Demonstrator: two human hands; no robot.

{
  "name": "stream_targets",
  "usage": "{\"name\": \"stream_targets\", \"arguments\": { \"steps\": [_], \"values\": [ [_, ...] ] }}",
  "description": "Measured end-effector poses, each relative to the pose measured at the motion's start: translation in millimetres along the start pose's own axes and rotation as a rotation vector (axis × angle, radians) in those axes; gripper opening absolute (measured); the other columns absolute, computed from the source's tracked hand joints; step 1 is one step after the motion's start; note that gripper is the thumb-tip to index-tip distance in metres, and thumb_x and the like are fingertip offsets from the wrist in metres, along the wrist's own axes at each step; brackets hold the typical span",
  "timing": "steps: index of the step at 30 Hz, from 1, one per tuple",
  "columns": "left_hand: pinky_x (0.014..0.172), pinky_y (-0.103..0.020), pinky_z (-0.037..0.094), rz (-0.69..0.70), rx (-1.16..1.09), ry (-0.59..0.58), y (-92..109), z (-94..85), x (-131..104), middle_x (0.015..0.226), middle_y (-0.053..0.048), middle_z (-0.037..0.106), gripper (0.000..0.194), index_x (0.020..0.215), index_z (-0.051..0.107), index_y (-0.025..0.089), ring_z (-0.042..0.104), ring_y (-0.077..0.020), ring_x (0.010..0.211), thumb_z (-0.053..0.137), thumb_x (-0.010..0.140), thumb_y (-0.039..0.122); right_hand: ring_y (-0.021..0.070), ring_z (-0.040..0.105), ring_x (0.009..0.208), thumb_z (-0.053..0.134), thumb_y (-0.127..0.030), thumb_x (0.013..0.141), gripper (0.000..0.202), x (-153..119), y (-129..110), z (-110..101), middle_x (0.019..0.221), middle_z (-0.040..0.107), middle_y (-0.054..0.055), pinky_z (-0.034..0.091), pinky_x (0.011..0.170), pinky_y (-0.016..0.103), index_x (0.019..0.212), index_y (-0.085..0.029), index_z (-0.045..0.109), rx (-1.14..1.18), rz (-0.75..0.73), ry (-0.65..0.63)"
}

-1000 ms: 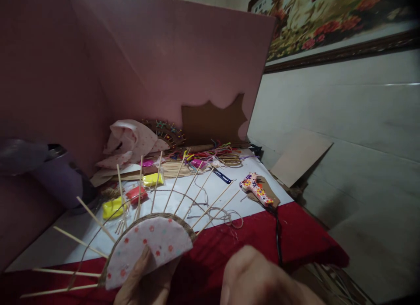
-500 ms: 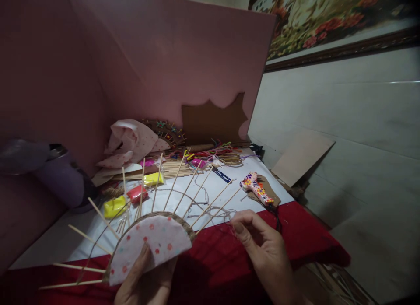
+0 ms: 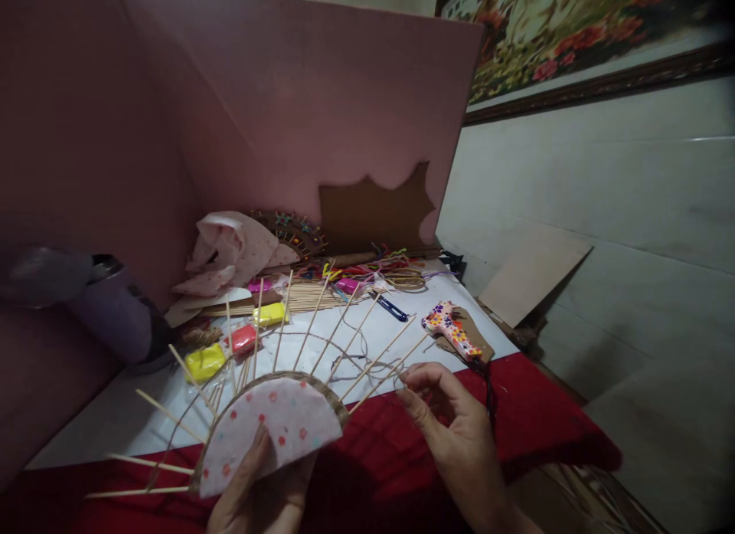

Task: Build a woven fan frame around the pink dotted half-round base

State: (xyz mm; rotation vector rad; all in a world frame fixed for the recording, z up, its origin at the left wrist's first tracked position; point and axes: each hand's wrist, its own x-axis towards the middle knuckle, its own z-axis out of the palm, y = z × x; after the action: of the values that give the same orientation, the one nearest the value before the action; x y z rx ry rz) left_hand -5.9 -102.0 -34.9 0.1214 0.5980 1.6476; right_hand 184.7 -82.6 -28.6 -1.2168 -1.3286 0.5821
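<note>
My left hand (image 3: pixel 258 480) grips a half-round piece covered in pink dotted fabric (image 3: pixel 276 423), thumb on its face and fingers behind. Thin wooden sticks (image 3: pixel 310 323) fan outward from its curved rim, which is wrapped in brown twine. To the right of it, my right hand (image 3: pixel 448 427) pinches a thin strand of twine (image 3: pixel 397 379) between thumb and fingertips. Loose loops of that brown strand trail behind the sticks and across the white sheet. The fingers behind the piece are partly hidden.
A flowered glue gun (image 3: pixel 451 331) lies on cardboard at the right. Further back are a blue cutter (image 3: pixel 391 307), coloured yarn (image 3: pixel 390 262), a bundle of sticks (image 3: pixel 313 298) and yellow (image 3: pixel 205 362) and red (image 3: pixel 242 338) packets. A purple bottle (image 3: pixel 118 316) stands left.
The half-round piece and my left hand have shifted slightly right. My right hand has moved a little left and up, closer to the sticks, fingers still pinched.
</note>
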Motion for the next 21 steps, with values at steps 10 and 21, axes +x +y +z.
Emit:
{"name": "stream_targets", "arguments": {
  "steps": [10,21],
  "values": [
    [0.090,-0.052,0.045,-0.015,-0.029,-0.104,1.8,-11.2,-0.5,0.107,-0.010,0.069,0.050,0.129,0.048,0.029,0.058,-0.0305,0.107,0.050,0.083,0.007,0.0125,0.051,0.060,0.070,-0.038,0.071,0.050,4.3,-0.6,-0.1,0.084,0.057,0.003,0.044,0.051,0.023,0.114,-0.020,0.051,0.037,0.090,0.024],
    [0.095,-0.055,0.038,-0.034,-0.107,-0.105,8.4,-5.5,-1.3,0.115,-0.008,0.066,0.062,0.135,0.039,0.035,0.058,-0.0277,0.108,0.043,0.084,0.000,0.0135,0.051,0.060,0.058,-0.035,0.082,0.020,12.1,-4.0,-15.1,0.067,0.059,0.001,0.040,0.057,0.025,0.071,-0.018,0.061,-0.071,0.033,-0.155]
  ]
}}
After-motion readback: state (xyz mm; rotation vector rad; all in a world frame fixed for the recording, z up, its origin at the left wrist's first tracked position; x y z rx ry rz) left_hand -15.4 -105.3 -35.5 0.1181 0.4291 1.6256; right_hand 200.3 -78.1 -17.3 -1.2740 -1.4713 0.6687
